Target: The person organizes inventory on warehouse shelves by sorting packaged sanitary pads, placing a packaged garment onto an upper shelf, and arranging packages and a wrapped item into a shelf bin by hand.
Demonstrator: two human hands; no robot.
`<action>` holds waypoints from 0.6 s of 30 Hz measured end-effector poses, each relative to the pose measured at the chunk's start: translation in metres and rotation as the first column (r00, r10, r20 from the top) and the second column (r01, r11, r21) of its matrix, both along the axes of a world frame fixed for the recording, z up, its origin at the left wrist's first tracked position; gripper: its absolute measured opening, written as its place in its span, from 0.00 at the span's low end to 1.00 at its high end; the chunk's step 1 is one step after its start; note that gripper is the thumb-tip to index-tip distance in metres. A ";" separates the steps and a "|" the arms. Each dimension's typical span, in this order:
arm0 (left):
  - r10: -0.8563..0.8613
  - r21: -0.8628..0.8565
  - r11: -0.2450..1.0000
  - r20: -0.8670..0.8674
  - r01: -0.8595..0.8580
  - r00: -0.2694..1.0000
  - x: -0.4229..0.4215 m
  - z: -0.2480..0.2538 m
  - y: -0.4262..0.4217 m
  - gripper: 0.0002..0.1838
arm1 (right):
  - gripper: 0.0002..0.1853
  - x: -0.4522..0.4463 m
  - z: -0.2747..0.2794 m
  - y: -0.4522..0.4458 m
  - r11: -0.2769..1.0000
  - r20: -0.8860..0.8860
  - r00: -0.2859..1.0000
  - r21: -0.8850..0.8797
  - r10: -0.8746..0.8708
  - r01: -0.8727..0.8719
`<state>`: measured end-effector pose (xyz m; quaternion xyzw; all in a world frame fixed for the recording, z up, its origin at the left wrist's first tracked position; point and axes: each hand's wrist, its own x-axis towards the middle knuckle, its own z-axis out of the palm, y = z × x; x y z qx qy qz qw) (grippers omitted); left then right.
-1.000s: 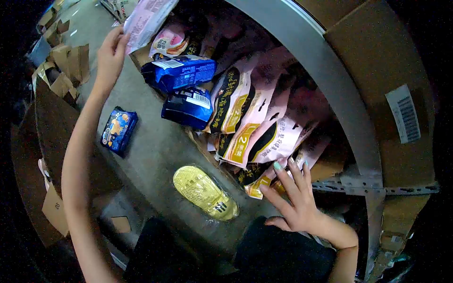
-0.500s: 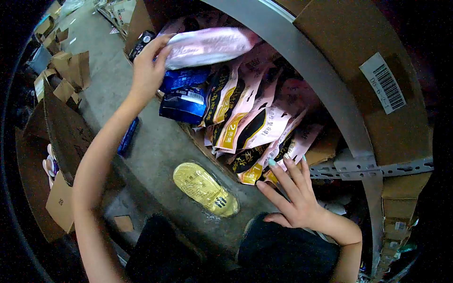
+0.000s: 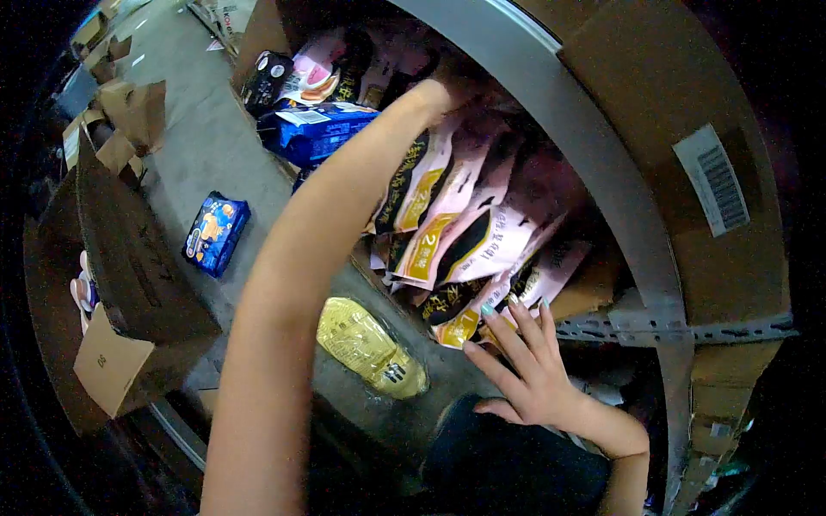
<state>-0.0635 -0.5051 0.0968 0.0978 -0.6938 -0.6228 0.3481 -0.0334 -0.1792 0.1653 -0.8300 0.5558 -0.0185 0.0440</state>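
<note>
My left hand (image 3: 449, 86) reaches deep into a cardboard box on the shelf, above pink-and-black packets. Its fingers are lost in shadow, so whatever they hold cannot be made out. Lower right, my right hand (image 3: 535, 370) is open, fingers spread, its fingertips at the nearest pink packet (image 3: 460, 325). More pink packets (image 3: 430, 249) with gold labels stand in a tight row between the hands. Blue packs (image 3: 323, 129) lie at the box's left end, partly behind my left forearm, near a small black pack (image 3: 268, 79).
On the floor lie a gold insole-shaped package (image 3: 370, 348) and a blue pack (image 3: 217, 232). Open cardboard cartons (image 3: 129, 258) stand at left. A grey metal shelf beam (image 3: 568, 112) curves over the box, with a barcoded carton (image 3: 688, 112) at right.
My left hand has moved right and deeper into the box. The shiny pale-pink package it held is out of sight. The blue pack on the floor shows fully. My right hand stays nearly still.
</note>
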 end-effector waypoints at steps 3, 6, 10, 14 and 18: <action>0.287 -0.484 0.864 0.240 -0.142 0.928 -0.016 -0.012 0.006 0.15 | 0.35 -0.002 -0.003 -0.004 0.998 -0.017 1.000 0.059 -0.013 0.014; 0.418 -0.627 0.761 0.274 -0.169 0.866 -0.029 -0.020 0.020 0.15 | 0.35 -0.004 -0.008 -0.007 0.996 -0.021 0.999 0.083 -0.025 0.026; 0.476 -0.710 0.688 0.286 -0.150 0.831 -0.039 -0.024 0.032 0.16 | 0.35 -0.003 -0.015 -0.018 0.996 -0.001 1.000 0.088 -0.014 0.015; 0.469 -0.744 0.662 0.317 -0.090 0.824 -0.038 -0.023 0.036 0.16 | 0.35 0.007 -0.011 -0.025 0.996 0.008 1.000 0.086 -0.013 0.013; 0.429 -0.754 0.657 0.385 0.010 0.818 -0.022 -0.012 0.021 0.17 | 0.34 0.006 -0.013 -0.023 0.997 -0.011 1.000 0.077 0.009 -0.008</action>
